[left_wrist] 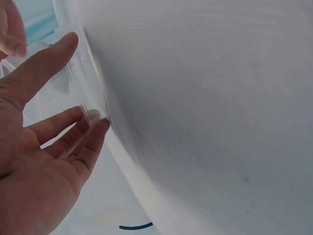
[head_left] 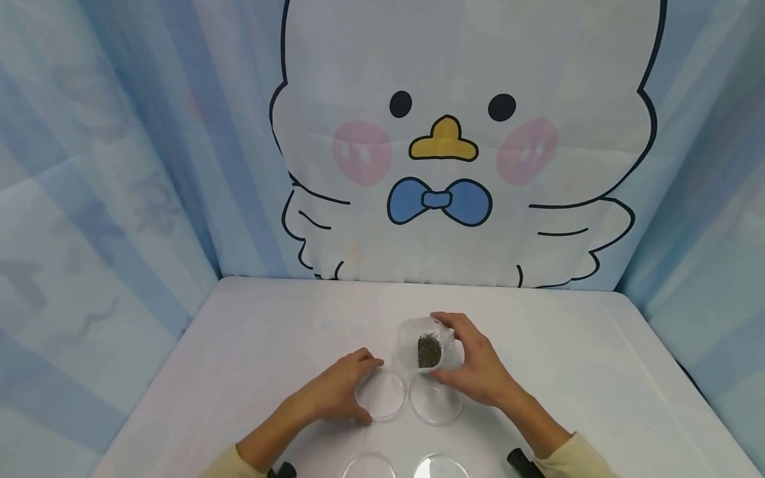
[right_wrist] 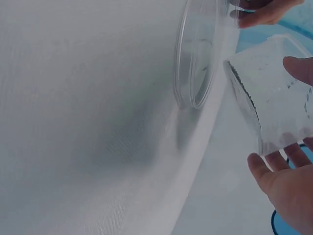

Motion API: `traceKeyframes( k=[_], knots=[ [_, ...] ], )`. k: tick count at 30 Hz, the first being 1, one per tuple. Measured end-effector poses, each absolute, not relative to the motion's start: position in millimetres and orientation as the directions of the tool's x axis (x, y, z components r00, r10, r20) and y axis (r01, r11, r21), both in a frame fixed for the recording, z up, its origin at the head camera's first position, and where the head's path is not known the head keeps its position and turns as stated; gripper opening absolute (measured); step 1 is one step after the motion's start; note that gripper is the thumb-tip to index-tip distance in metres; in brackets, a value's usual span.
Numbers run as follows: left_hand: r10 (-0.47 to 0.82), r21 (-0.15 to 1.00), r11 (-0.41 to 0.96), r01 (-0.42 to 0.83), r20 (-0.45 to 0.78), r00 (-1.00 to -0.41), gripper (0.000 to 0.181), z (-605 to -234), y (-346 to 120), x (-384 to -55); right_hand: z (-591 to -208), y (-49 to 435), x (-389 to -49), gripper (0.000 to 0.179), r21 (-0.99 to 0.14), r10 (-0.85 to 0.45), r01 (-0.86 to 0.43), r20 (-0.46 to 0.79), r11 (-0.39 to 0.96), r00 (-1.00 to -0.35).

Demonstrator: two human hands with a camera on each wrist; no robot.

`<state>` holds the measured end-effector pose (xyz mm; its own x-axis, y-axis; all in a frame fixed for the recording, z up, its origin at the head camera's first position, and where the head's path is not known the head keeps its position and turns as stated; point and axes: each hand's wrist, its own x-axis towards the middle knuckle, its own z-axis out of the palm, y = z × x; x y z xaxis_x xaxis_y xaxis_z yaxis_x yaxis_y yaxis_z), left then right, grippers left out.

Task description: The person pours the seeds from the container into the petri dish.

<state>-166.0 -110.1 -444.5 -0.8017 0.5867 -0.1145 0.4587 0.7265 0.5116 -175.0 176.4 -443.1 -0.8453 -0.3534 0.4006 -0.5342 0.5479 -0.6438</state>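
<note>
My right hand point(head_left: 481, 368) grips a clear plastic tub point(head_left: 408, 340) by its sides, thumb opposite the fingers. Inside the tub point(right_wrist: 269, 98), tilted over on its side, dark greenish-brown crumbly bits point(head_left: 429, 350) gather against one wall. Just in front of the tub, two clear round petri dishes stand side by side on the table. Around the rim of the left petri dish point(head_left: 380, 396), my left hand point(head_left: 337, 392) spreads thumb and fingertips on opposite sides. The right petri dish point(head_left: 436, 402) lies below the right hand's thumb.
Two more clear round dishes, one on the left point(head_left: 369, 467) and one on the right point(head_left: 441, 467), sit at the near edge of view. A white cloth covers the table point(head_left: 269, 332). Printed curtains point(head_left: 149, 166) enclose the back and sides.
</note>
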Motion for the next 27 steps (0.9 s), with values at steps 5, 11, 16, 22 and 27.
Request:
traceKeyframes(
  k=[5, 11, 16, 22, 27],
  knots=[
    [0.586, 0.504, 0.73, 0.461, -0.115, -0.802, 0.088, -444, -110, -167, -442, 169, -169, 0.094, -0.614, -0.363, -0.551, 0.414, 0.565, -0.835],
    [0.591, 0.495, 0.728, 0.474, -0.103, -0.8, 0.088, -446, -110, -168, -443, 163, -163, 0.097, -0.576, -0.37, -0.543, 0.399, 0.611, -0.839],
    [0.589, 0.489, 0.732, 0.475, -0.102, -0.802, 0.088, -446, -110, -168, -444, 160, -159, 0.098, -0.525, -0.382, -0.556, 0.409, 0.644, -0.829],
    [0.587, 0.494, 0.733, 0.468, -0.111, -0.802, 0.086, -448, -111, -169, -444, 156, -155, 0.099, -0.412, -0.427, -0.621, 0.473, 0.667, -0.771],
    [0.582, 0.498, 0.737, 0.457, -0.123, -0.804, 0.086, -446, -110, -169, -441, 152, -154, 0.099, -0.312, -0.479, -0.679, 0.519, 0.665, -0.708]
  ],
)
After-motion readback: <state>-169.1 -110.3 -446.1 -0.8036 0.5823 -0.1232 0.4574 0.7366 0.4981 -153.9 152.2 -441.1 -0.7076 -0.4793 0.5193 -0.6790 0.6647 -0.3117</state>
